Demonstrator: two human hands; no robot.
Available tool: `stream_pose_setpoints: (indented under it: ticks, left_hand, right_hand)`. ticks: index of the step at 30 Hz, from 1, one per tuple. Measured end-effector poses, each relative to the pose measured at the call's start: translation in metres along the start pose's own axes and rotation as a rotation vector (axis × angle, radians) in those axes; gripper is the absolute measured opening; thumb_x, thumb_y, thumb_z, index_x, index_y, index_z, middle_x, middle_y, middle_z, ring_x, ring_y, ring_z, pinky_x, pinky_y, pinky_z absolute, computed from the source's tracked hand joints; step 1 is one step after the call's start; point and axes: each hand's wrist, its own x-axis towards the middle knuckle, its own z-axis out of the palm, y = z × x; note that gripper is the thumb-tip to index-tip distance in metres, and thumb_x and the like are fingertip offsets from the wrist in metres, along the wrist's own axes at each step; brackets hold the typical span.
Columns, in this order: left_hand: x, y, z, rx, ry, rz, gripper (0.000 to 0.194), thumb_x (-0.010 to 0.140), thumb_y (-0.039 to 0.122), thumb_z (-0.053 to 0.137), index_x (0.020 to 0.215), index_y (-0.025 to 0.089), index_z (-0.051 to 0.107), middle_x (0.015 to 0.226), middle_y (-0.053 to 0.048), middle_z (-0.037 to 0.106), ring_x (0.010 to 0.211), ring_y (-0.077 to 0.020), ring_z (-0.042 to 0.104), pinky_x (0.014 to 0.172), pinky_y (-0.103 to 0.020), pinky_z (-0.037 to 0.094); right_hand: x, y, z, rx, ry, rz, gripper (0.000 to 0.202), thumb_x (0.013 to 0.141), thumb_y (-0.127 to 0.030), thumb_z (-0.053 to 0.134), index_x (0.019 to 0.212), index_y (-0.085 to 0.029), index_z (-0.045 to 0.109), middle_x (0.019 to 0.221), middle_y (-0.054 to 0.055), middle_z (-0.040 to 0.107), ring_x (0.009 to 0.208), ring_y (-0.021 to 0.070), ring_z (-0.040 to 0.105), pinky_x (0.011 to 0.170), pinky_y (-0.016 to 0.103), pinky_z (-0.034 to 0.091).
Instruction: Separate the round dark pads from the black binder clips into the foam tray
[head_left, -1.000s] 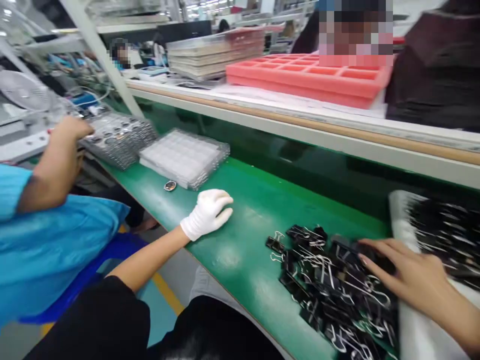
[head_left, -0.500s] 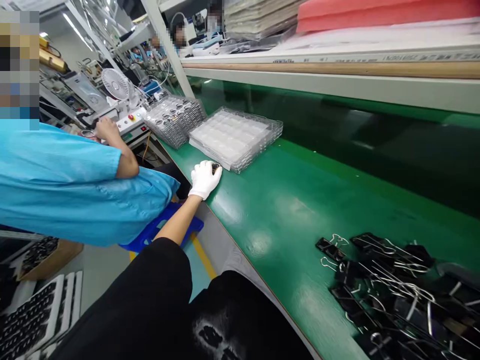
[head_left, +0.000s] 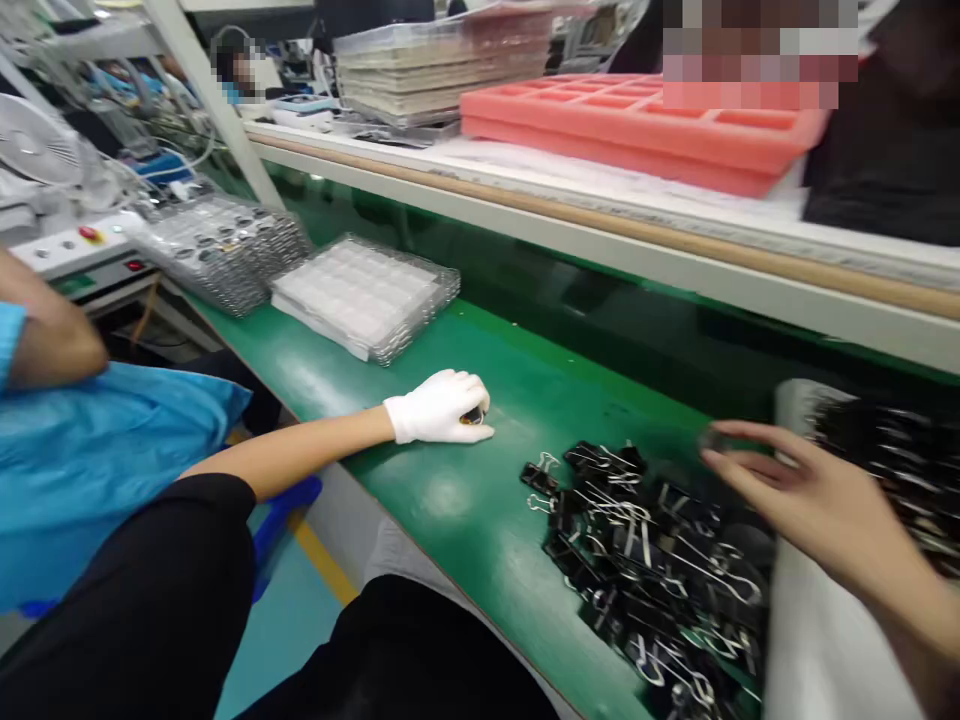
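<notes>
My left hand (head_left: pixel 442 407), in a white glove, is above the green bench, its fingers curled round a small dark round part (head_left: pixel 472 415) with an orange edge, mostly hidden by the glove. To its right spreads a heap of black binder clips (head_left: pixel 622 540) with silver wire handles. Past the heap, my bare right hand (head_left: pixel 780 475) has thumb and forefinger together on a small dark piece (head_left: pixel 711 438), blurred. That hand is beside a white container (head_left: pixel 806 620) that has rows of dark parts (head_left: pixel 892 470) behind it.
Clear plastic trays (head_left: pixel 367 290) are stacked on the bench, with another tray stack (head_left: pixel 225 245) farther left. A shelf (head_left: pixel 600 225) overhangs the back, carrying a pink foam tray (head_left: pixel 637 130). A co-worker in a blue smock (head_left: pixel 112 470) sits close at left.
The view has swung to the right. My left hand has moved from beside the clear trays toward the clip heap, still holding the round part. My right hand has come into view.
</notes>
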Motion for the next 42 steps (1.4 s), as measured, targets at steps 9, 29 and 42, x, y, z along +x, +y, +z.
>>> stream_pose_setpoints:
  ticks: [9, 29, 42]
  left_hand:
    - [0.185, 0.039, 0.029, -0.125, 0.003, 0.168, 0.045, 0.092, 0.062, 0.064, 0.108, 0.020, 0.071, 0.105, -0.008, 0.073, 0.096, -0.0276, 0.071, 0.080, -0.038, 0.050]
    - [0.178, 0.036, 0.038, -0.378, -0.050, 0.254, 0.084, 0.087, 0.055, 0.078, 0.154, 0.017, 0.045, 0.125, -0.012, 0.074, 0.113, -0.0285, 0.071, 0.097, -0.040, 0.053]
    - [0.170, 0.040, 0.028, -0.137, 0.026, 0.378, 0.062, 0.094, 0.047, 0.065, 0.153, 0.030, 0.053, 0.157, -0.011, 0.051, 0.133, -0.0323, 0.057, 0.107, -0.044, 0.046]
  right_hand:
    - [0.063, -0.024, 0.062, 0.515, -0.069, -0.010, 0.073, 0.055, -0.063, 0.093, 0.109, -0.018, 0.073, 0.092, 0.011, 0.080, 0.088, 0.0290, 0.079, 0.087, 0.043, 0.065]
    - [0.062, -0.020, 0.073, 0.111, -0.118, -0.405, 0.032, 0.087, -0.048, 0.078, 0.106, -0.022, 0.080, 0.103, 0.010, 0.075, 0.083, 0.0213, 0.065, 0.080, 0.037, 0.052]
    - [0.062, -0.035, 0.029, 0.331, -0.625, -0.234, 0.045, 0.084, -0.062, 0.074, 0.090, -0.017, 0.074, 0.075, 0.000, 0.065, 0.070, 0.0138, 0.056, 0.067, 0.028, 0.043]
